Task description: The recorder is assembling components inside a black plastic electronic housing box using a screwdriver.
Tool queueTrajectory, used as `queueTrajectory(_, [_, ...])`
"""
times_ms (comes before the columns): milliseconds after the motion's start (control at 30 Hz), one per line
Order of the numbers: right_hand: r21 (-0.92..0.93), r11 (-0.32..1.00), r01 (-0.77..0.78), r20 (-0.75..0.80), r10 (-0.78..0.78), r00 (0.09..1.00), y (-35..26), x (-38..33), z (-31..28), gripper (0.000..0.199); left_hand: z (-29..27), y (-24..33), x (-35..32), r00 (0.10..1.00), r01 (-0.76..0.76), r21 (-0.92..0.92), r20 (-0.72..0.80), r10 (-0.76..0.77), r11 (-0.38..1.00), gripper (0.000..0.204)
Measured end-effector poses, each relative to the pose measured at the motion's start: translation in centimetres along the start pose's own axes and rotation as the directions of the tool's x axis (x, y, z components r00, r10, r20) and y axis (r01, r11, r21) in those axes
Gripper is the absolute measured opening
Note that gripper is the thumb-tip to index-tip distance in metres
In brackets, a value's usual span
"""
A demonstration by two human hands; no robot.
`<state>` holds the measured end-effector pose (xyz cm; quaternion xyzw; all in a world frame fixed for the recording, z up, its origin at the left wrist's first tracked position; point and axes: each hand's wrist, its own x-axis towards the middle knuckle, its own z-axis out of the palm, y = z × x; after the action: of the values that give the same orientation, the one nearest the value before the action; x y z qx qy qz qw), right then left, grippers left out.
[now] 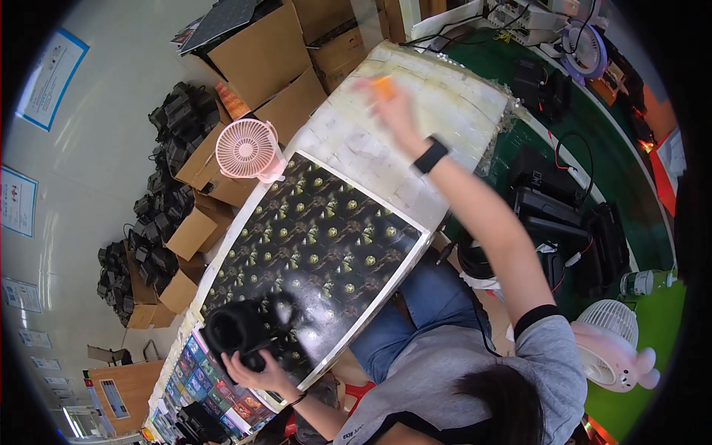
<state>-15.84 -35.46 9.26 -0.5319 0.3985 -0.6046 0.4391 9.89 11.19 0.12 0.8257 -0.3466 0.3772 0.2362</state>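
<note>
My left hand (256,373) is at the near left of the table, its fingers curled against the lower edge of a black rounded object (231,328) with a hollow-looking top. What kind of object it is I cannot make out. Out over the table's far right part is my right hand (397,111), smeared by motion, with a small bright orange thing (383,87) at its fingers. A black band sits on my right wrist. Under the black object lies a glossy dark sheet (315,248) with a repeated greenish pattern.
A pink fan (248,150) stands at the table's far edge. Beyond are cardboard boxes (259,55) and heaps of black devices (182,115). A colourful picture sheet (215,382) covers the left end. To my right are black devices (549,211) on a green surface and a pink-white fan (612,345).
</note>
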Motion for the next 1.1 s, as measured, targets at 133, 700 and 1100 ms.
queueTrajectory(133, [-0.346,0.928,0.138,-0.542,-0.318,0.778,5.1,11.5,-16.0,0.041,0.4,-5.6,0.4,0.984,0.167,0.233,-0.101,-0.147,0.958,0.047])
queueTrajectory(700, [-0.726,0.579,-0.372,-0.538,-0.141,0.831,9.9,13.7,-40.8,0.019,-1.1,-15.9,-0.3,0.891,0.395,0.606,-0.068,-0.449,0.69,0.066])
queueTrajectory(1100, [0.094,0.955,-0.282,-0.087,0.291,0.953,6.2,14.9,-42.0,0.043,-0.1,-11.4,-3.4,0.982,0.134,0.282,-0.168,-0.088,0.95,0.037])
